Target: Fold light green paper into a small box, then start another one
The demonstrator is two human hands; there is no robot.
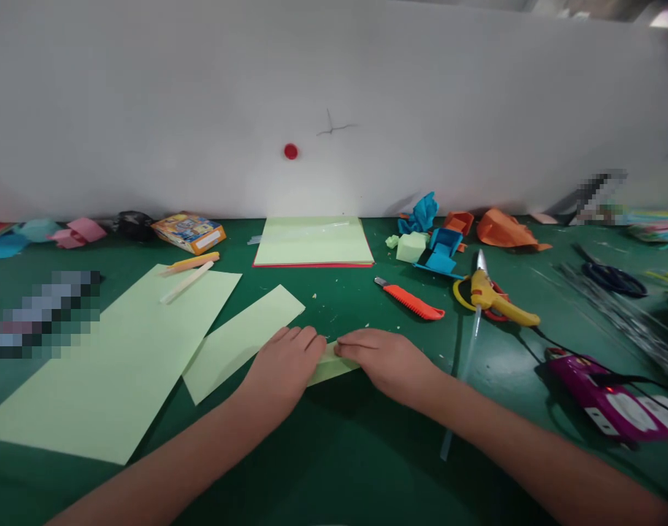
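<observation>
Low in the middle of the view, both hands meet at a small strip of pale green paper (334, 374), which looks folded. My left hand (286, 365) has its fingers curled down on the strip's left end. Opposite it, my right hand (391, 361) pinches the right end, fingertips pressed together. Much of the strip is hidden beneath the fingers. Left of my left hand lies a longer pale green paper piece (240, 347), partly next to a large green sheet (98, 365). An orange-red box cutter (413, 301) lies beyond my right hand.
To the right are a yellow glue gun (495, 294) with a clear glue stick and a purple power strip (601, 398) with cables. A green paper stack (312, 245), a colourful box (188, 232) and folded blue paper (442, 250) line the white wall. An orange pen (194, 263) lies left.
</observation>
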